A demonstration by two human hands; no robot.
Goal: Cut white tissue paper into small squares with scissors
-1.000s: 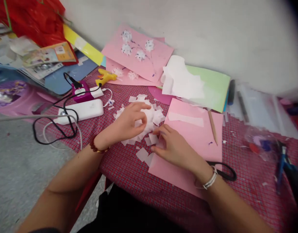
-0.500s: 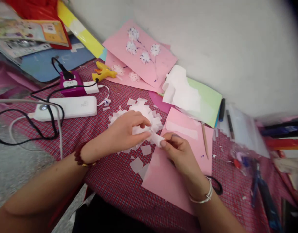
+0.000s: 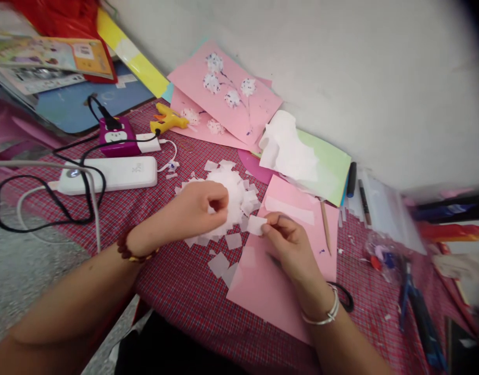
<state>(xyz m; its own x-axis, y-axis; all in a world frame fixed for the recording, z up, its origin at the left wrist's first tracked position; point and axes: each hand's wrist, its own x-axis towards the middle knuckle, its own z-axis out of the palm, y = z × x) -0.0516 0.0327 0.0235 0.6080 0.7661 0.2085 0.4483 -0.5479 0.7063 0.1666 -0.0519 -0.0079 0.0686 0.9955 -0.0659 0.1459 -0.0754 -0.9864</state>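
My right hand (image 3: 292,245) pinches a small white paper square (image 3: 256,225) between thumb and forefinger, above the edge of a pink sheet (image 3: 274,291). To its left, my left hand (image 3: 196,208) is closed, thumb against forefinger, over a pile of white paper pieces (image 3: 236,195). Whatever it may hold, if anything, is hidden. A few loose squares (image 3: 219,264) lie in front of the pile on the red checked cloth. Scissors, of which a black handle (image 3: 344,297) shows, lie partly under my right wrist.
At the back, pink cards (image 3: 231,73) carry white paper blossoms. A yellow glue gun (image 3: 169,119), a purple plug adapter (image 3: 116,136) and a white power bank (image 3: 114,174) with cables stand left. A wooden stick (image 3: 326,229), markers (image 3: 352,179) and blue-handled pliers (image 3: 423,317) lie right.
My left hand has drawn back left, away from the right, and its thumb and forefinger have closed. The paper in my right hand, curled before, now shows flat.
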